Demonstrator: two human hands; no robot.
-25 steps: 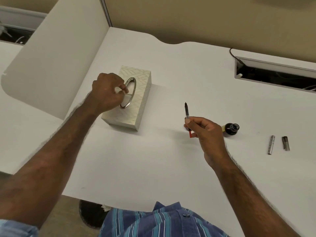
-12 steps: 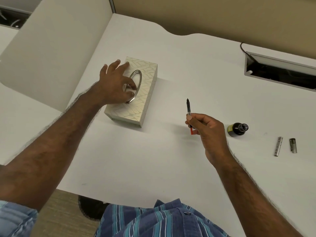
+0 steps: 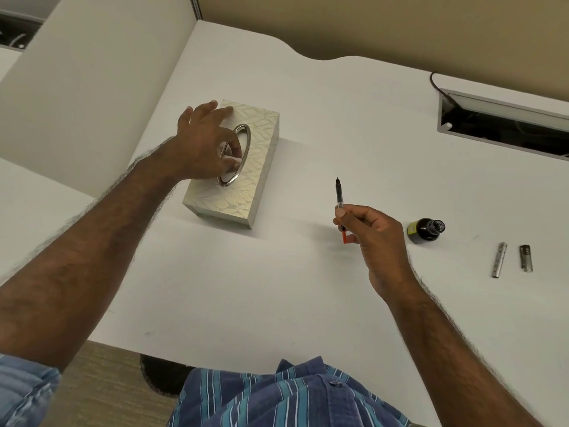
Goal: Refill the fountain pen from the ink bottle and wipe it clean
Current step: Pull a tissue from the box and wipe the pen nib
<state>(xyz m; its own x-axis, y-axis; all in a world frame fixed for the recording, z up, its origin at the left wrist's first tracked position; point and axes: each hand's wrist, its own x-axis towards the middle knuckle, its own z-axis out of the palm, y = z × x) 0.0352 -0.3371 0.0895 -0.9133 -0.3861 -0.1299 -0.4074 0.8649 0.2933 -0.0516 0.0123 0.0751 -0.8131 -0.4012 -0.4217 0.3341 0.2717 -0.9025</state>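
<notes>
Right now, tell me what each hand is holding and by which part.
The right hand pinches the fountain pen low on its barrel, nib up. The left hand pinches a tissue at the tissue box opening.

A slim fountain pen (image 3: 340,198), stripped of its casing, stands nearly upright just right of frame centre, dark nib up, clear reservoir and red end below. At centre right an uncapped dark ink bottle (image 3: 426,230) with a yellow label stands on the white desk. A pale leaf-patterned tissue box (image 3: 246,183) with a silver oval opening sits at upper centre-left.
</notes>
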